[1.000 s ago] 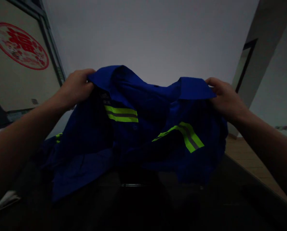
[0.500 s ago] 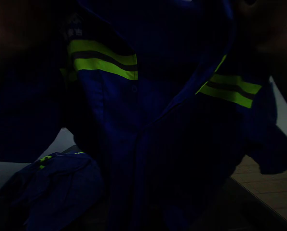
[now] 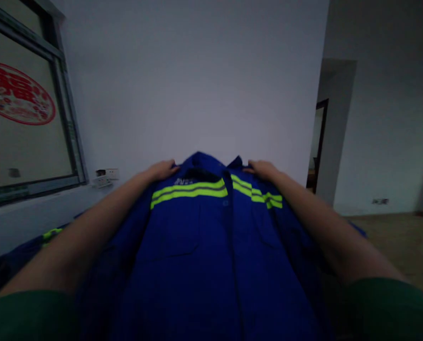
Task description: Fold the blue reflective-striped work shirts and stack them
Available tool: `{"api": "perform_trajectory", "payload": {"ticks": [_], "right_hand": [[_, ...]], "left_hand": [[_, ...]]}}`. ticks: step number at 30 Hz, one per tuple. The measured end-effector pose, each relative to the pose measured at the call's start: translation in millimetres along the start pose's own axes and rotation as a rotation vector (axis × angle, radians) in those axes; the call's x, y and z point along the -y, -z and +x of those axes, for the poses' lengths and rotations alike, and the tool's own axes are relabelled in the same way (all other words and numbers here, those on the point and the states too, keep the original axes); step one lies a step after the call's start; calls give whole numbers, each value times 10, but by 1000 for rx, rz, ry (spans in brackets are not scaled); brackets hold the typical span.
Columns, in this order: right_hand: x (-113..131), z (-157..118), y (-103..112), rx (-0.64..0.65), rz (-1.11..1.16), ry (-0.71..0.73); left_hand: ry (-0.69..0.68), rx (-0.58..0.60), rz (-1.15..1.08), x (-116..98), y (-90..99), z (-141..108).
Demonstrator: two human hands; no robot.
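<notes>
A blue work jacket (image 3: 204, 232) with yellow-green and grey stripes across the chest hangs stretched out ahead of me, its front facing me. My left hand (image 3: 162, 169) is closed on its shoulder at the left of the collar. At the other shoulder, my right hand (image 3: 263, 169) grips the cloth too. Both arms reach forward at full length. The collar (image 3: 206, 161) stands up between my hands. Below, the jacket's lower part runs out of view at the bottom edge.
More dark blue clothing with a yellow-green stripe (image 3: 51, 233) lies at the left, behind my forearm. A pale wall (image 3: 197, 85) stands ahead. At the left is a window (image 3: 19, 142) with a red round sticker; sockets (image 3: 112, 174) sit beside it. Floor (image 3: 392, 237) shows at the right.
The jacket was close up, filling the dark view; now it is held farther away at arm's length. The view has brightened and tilted up, showing the wall and window.
</notes>
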State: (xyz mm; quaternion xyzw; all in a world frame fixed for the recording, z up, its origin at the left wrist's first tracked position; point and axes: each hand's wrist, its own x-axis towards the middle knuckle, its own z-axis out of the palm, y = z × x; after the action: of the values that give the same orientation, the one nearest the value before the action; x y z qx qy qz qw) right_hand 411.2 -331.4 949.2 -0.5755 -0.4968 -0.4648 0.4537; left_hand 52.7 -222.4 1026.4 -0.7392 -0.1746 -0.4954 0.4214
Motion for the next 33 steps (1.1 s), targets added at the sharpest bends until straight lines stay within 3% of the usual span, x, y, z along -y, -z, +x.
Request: {"api": "perform_trajectory", "payload": {"ticks": [3, 5, 8, 11, 15, 19, 25, 33], "right_hand": [[-156, -382, -1197, 239, -11, -44], [-253, -691, -1757, 351, -1, -45], [-331, -1186, -2276, 458, 48, -3], [-329, -1694, -2575, 537, 128, 69], [-325, -2243, -2787, 556, 187, 160], [-357, -2446, -2824, 528, 186, 203], [-273, -2504, -2708, 544, 182, 248], [67, -3005, -2442, 533, 201, 251]], "left_hand": [[171, 283, 111, 145, -1099, -544], [227, 434, 142, 174, -1631, -971], [234, 607, 127, 135, -2146, -1616], [221, 720, 79, 87, -2381, -2180], [128, 785, 1, 136, -2371, -2671], [62, 766, -12, 233, -2238, -2862], [72, 770, 0, 202, -2070, -3013], [67, 803, 8, 88, -1565, -3470]]}}
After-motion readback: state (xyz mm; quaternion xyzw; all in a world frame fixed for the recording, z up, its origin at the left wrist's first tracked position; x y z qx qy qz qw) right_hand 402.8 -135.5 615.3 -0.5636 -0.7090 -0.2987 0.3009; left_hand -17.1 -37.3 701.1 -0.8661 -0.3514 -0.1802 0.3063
